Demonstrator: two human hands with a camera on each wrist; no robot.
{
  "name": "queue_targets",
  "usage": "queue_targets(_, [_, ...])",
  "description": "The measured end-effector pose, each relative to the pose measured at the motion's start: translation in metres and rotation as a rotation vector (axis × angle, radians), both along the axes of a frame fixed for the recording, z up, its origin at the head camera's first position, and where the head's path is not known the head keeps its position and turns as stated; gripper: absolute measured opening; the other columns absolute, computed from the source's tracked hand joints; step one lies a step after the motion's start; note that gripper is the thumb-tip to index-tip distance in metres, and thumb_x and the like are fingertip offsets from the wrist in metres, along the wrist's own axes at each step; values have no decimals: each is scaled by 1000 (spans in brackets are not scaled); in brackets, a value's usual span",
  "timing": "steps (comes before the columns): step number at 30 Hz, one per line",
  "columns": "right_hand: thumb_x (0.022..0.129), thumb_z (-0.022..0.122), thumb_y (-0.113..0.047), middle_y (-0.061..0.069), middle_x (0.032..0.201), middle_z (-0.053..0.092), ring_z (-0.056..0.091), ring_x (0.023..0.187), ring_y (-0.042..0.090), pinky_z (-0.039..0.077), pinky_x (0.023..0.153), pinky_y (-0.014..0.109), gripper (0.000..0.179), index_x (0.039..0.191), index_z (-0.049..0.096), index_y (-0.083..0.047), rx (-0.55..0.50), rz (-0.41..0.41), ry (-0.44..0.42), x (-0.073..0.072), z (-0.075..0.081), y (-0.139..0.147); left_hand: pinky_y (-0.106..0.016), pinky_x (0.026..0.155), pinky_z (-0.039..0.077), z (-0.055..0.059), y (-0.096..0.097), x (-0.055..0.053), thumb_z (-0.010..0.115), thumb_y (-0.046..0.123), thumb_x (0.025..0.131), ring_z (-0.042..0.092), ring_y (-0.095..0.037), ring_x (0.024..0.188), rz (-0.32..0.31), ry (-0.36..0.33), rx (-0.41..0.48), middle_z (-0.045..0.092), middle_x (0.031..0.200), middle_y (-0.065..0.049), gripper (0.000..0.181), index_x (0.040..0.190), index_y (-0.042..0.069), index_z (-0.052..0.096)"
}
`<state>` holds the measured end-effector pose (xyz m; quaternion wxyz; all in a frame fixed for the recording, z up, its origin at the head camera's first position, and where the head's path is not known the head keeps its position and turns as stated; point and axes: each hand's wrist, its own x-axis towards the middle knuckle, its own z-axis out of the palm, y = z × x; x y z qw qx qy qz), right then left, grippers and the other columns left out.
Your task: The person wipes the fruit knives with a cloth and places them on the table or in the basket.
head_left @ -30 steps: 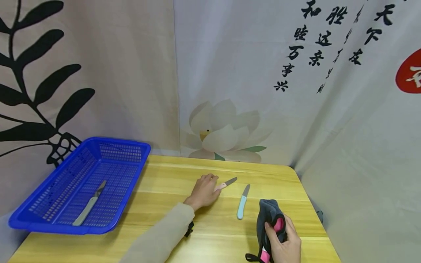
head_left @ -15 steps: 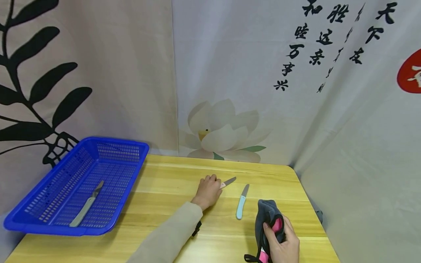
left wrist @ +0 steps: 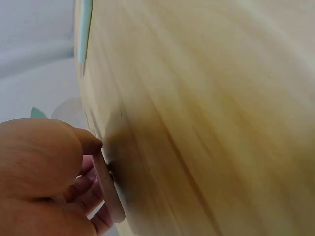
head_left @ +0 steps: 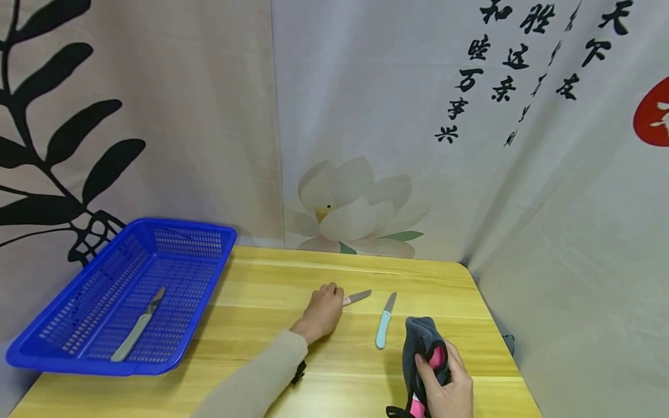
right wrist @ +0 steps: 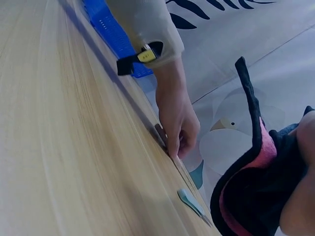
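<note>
My left hand (head_left: 320, 312) pinches the pink handle of a small knife (head_left: 358, 296) near the middle of the table. The left wrist view shows the thumb on one side of that handle (left wrist: 109, 191) and fingers on the other, close to the wood. Its grey blade points right. To its right lies a knife with a light-blue handle (head_left: 383, 329), blade pointing away. At the front right, my right hand (head_left: 453, 384) grips a dark grey cloth pouch (head_left: 415, 339) with pink lining and a black loop. In the right wrist view the pouch's mouth gapes.
A blue perforated plastic basket (head_left: 99, 366) stands at the left of the wooden table (head_left: 251, 290). In it lies a knife with a pale green handle (head_left: 130, 337). A printed curtain (head_left: 209, 116) hangs behind the table's back edge.
My left hand has closed on the pink-handled knife and shifted it slightly left and nearer, its blade turning flatter. The right hand and pouch have barely moved.
</note>
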<state>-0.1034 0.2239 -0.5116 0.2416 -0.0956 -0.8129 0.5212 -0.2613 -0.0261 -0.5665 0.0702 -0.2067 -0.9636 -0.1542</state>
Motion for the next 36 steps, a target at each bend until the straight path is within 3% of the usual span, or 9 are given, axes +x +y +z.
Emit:
queue_targets(6, [91,90,4,-16,122,75,68,115,-8,55,95,5,37,125,84,-9,4,44,14,-4,0,-3,-33,73,43,5,-32,16,72,10,110,58,-21,84,9,-8,104,71,102,-10,12,117,0,71])
queue_targets(15, [91,88,7,-4,130,76,70,119,-2,58,97,9,40,125,84,-15,12,167,60,-11,0,-11,-32,76,57,23,-66,50,74,5,109,57,-14,86,29,45,279,70,102,-7,11,119,-1,72])
queue_targets(25, [92,86,9,-1,138,74,72,122,4,61,98,13,41,121,84,-21,69,295,88,-17,2,-27,-19,63,48,49,-89,90,73,8,109,47,-3,75,82,15,342,63,101,2,15,124,5,71])
queue_targets(30, [90,86,12,-1,140,73,72,123,6,60,100,13,52,125,82,-26,112,374,154,-21,2,-37,-20,65,51,56,-95,108,76,8,106,48,-2,76,109,44,370,63,99,5,16,122,6,72])
queue_targets(36, [86,86,15,10,141,72,73,127,17,58,104,12,56,132,80,-17,248,480,319,-31,6,-50,-21,67,55,61,-97,122,80,4,102,52,-1,78,123,104,421,69,100,5,19,119,8,73])
